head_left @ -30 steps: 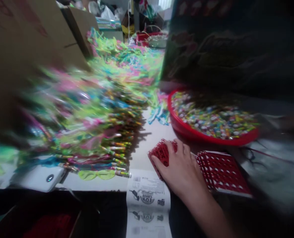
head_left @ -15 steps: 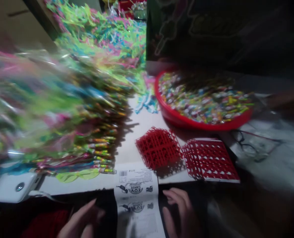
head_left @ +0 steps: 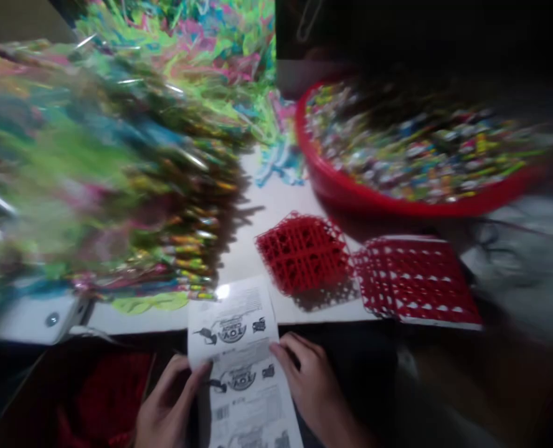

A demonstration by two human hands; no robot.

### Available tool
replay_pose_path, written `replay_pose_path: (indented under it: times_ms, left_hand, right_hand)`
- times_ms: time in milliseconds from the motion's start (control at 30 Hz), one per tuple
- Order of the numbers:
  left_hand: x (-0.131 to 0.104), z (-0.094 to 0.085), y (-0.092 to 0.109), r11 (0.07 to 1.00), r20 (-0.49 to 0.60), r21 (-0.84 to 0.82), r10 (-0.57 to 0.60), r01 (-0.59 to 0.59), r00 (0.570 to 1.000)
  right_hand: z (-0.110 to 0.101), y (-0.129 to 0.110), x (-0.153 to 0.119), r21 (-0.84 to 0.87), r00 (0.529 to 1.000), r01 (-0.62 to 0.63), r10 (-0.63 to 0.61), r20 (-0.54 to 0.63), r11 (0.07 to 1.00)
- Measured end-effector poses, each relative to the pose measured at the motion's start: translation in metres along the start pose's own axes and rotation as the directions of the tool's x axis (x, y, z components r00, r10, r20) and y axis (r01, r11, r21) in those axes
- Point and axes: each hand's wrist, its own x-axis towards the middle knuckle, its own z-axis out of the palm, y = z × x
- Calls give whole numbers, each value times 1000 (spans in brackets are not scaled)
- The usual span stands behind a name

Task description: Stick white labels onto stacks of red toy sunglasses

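A long white printed label strip (head_left: 239,354), with "Toy Candy" logos and barcodes, hangs over the table's front edge towards me. My left hand (head_left: 171,395) pinches its left edge between thumb and fingers. On the opposite edge, a little higher, my right hand (head_left: 302,373) grips the paper with thumb and forefinger. The strip's far end lies on the white tabletop. Just beyond it sit a stack of red plastic lattice pieces (head_left: 299,255) and, further right, a second red lattice stack (head_left: 421,280) with white showing through it.
A red basin (head_left: 337,186) full of small wrapped candies stands at the back right. Piled on the left are many clear-wrapped colourful sticks (head_left: 118,186). A white device (head_left: 28,320) with a cable lies front left. Red material (head_left: 108,398) is below the table edge.
Both hands have come in from the sides and taken hold of the label strip. It has shifted left and towards the table in view. The camera has tilted down.
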Motion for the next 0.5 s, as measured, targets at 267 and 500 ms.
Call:
replay_pose_path:
  times_ms: [267,500]
  left_hand:
    - [19,-19,-5,993,-97,54,113,-108,989]
    - [13,-27,10,977,-79,43,212,-209,974]
  right_hand:
    - [-6,-2,4,-130,984,165,-172,-47,978]
    - [-15,-18,13,-321,953,263,-297,-61,910]
